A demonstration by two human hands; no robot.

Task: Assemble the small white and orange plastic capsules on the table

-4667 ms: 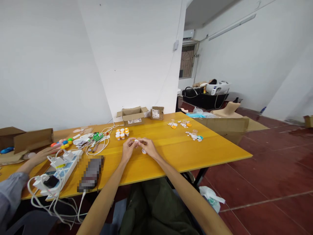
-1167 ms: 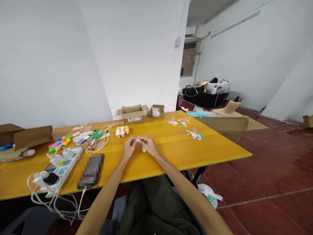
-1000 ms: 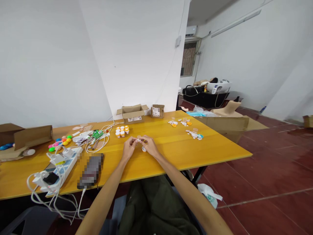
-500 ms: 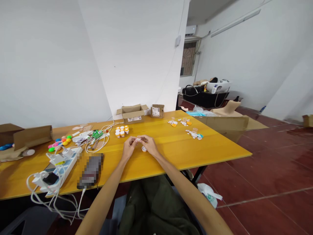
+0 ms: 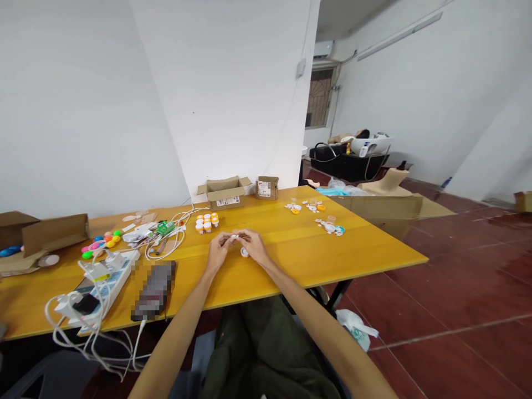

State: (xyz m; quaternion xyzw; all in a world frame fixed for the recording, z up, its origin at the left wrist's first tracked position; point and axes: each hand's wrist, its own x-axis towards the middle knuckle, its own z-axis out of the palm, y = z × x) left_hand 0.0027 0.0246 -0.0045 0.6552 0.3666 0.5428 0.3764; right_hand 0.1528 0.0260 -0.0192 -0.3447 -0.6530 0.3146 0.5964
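Above the front middle of the yellow wooden table (image 5: 299,260), my left hand (image 5: 219,249) and my right hand (image 5: 254,247) meet at the fingertips. Both are closed in a pinch on one small white part (image 5: 235,237), whose exact kind is too small to tell. Just below the right fingers, on the tabletop, lies a small round piece (image 5: 245,252) with a white and orange rim, partly covered by the hand. Beyond the left hand stands a tight group of small orange-and-white capped containers (image 5: 206,223).
Loose white, orange and teal parts (image 5: 330,227) lie in small piles at the right. Cardboard boxes (image 5: 224,194) stand along the back. To the left are a power strip (image 5: 112,282) with tangled white cables, a blurred phone (image 5: 153,291) and colourful balls (image 5: 111,239).
Both hands keep nearly the same place and pinch, with the small white part still between the fingertips. The view has shifted very slightly.
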